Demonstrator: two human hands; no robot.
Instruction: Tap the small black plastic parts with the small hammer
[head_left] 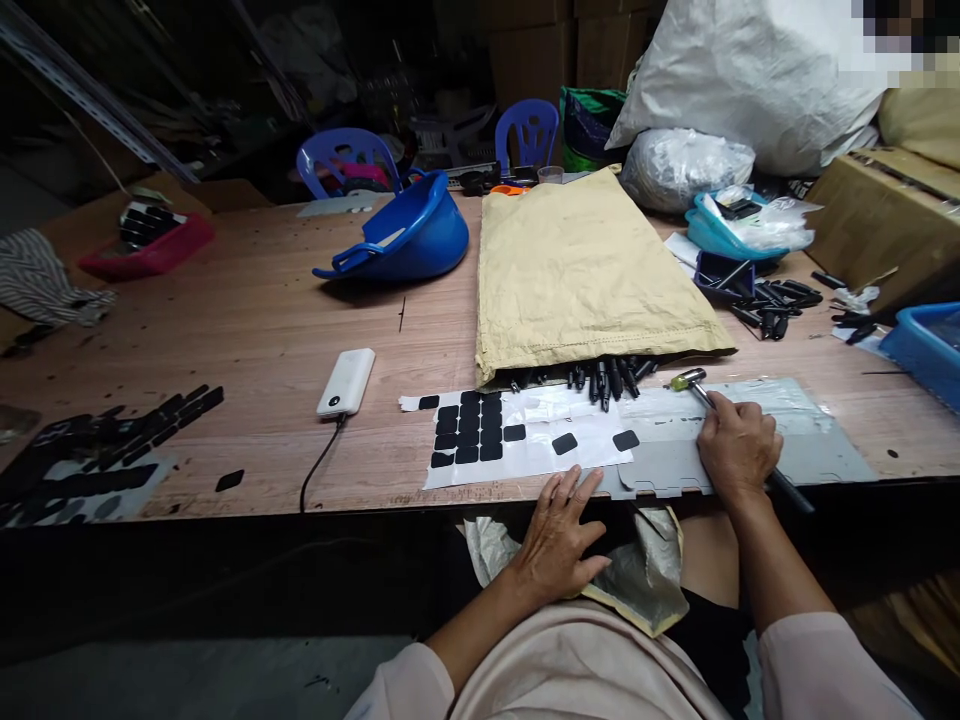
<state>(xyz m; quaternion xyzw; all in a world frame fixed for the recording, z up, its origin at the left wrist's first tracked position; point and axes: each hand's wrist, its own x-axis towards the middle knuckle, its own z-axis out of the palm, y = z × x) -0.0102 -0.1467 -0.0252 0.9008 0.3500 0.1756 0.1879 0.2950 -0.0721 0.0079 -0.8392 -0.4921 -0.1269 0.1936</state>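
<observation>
Black-handled hammer is in the right hand, fingers curled round it over the grey board, handle end past the table edge. Left hand: fingers slightly apart, tips at the near edge of the white sheet; can't tell if touching. Black patches mostly blocked up on the sheet's left, three spaced out rightward. Black parts poke from the tan sack just behind.
</observation>
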